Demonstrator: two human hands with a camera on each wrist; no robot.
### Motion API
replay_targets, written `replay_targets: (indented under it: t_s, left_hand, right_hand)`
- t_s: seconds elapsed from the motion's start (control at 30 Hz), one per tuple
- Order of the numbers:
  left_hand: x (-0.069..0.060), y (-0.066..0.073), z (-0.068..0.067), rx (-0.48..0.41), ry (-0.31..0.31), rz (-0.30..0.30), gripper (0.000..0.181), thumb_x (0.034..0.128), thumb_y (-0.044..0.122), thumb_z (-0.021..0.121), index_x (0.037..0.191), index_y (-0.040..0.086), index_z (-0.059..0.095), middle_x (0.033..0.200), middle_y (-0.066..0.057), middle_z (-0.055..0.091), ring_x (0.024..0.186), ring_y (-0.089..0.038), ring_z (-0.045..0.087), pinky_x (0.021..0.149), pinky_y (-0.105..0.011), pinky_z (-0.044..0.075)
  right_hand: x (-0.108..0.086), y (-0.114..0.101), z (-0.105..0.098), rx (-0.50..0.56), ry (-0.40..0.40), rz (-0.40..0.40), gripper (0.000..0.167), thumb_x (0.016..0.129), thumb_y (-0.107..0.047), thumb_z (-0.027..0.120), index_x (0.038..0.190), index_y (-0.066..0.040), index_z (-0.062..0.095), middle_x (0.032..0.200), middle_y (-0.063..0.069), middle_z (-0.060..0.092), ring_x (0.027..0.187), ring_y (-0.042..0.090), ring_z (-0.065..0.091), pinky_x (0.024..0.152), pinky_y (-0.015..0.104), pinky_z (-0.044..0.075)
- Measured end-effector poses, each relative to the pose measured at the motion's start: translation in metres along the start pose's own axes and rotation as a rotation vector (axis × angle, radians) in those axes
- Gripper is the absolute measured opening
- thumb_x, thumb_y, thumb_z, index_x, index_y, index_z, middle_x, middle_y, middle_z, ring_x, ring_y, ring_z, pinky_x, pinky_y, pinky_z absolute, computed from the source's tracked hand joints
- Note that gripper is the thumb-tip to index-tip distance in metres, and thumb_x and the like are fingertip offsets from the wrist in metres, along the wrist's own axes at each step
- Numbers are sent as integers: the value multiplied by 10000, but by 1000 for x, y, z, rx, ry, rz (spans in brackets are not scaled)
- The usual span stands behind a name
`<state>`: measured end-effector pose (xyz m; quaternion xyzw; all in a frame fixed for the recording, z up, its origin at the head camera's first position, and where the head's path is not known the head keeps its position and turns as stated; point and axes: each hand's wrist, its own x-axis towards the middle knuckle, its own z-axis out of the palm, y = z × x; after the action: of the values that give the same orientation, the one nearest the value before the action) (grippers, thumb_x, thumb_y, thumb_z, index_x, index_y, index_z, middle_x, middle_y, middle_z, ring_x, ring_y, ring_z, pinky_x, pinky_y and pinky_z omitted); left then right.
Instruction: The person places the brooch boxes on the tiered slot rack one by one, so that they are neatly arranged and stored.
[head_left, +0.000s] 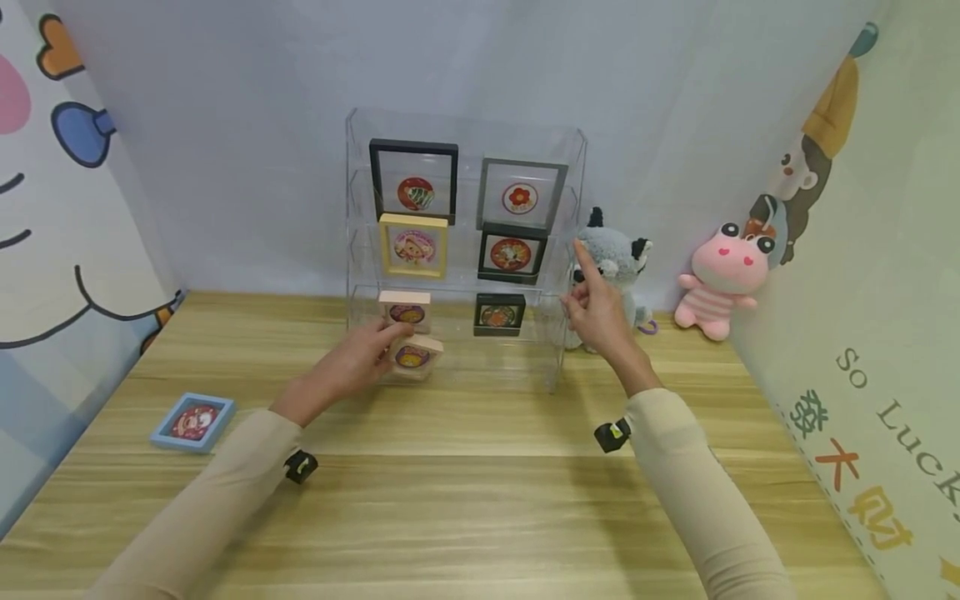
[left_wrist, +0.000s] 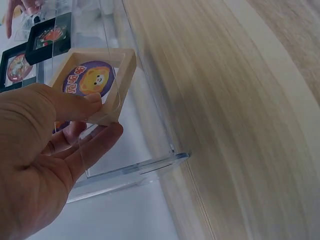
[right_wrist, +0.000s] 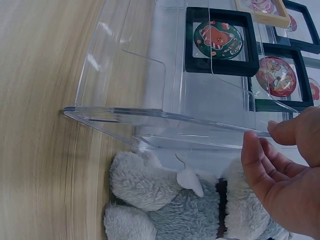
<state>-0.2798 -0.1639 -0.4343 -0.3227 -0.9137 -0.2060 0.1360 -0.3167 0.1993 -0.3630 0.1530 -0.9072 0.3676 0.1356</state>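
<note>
My left hand (head_left: 372,350) pinches a small pale wood-coloured display frame (left_wrist: 127,75) between thumb and fingers, at the lower front of a clear acrylic tiered rack (head_left: 450,367). Inside this frame is a purple round badge with a yellow bear. A similar pale frame (head_left: 405,300) stands just above it on the lowest tier, largely behind the fingers in the left wrist view. At the rack's right side is my right hand (head_left: 600,321), index finger pointing up. Its thumb and another finger pinch the edge of the side panel (right_wrist: 200,122).
Other badge frames stand on the rack: a black one (head_left: 498,329), a yellow one (head_left: 384,250) and several more. A light-blue frame (head_left: 217,433) lies on the table at left. Behind the right hand sits a grey plush animal (head_left: 626,250); a pink plush (head_left: 712,292) sits farther right.
</note>
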Motion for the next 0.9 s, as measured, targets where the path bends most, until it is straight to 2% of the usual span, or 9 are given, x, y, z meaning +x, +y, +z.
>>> replay_targets:
  t_s: [0.3,0.6,0.9]
  left_hand:
    - [-4,3,4,-3,8,-35,558,799,-89,738,1304,70,564,1150,-265,594,1007,-415,623,855,-544,564]
    - [-6,4,7,-4,39,-98,453,800,-104,717,1204,71,608,1090,-228,607,937,-374,633,793,-519,570]
    - [-2,10,-1,-45,9,-165,350,801,-152,647,1113,7,650,1158,-249,627,978,-404,656,825,-525,580]
  right_hand:
    - [1,-1,0,5,-3,8,805,961,5,612,1611,-223,197,840,163,629,605,245,643,542,320,542]
    - [0,-1,0,0,-7,7,800,962,6,611,1611,-208,196,842,173,632,594,221,638,544,309,540]
    - [0,-2,0,4,-5,11,806,965,9,603,1613,-232,189,836,167,634,592,231,633,549,330,540]
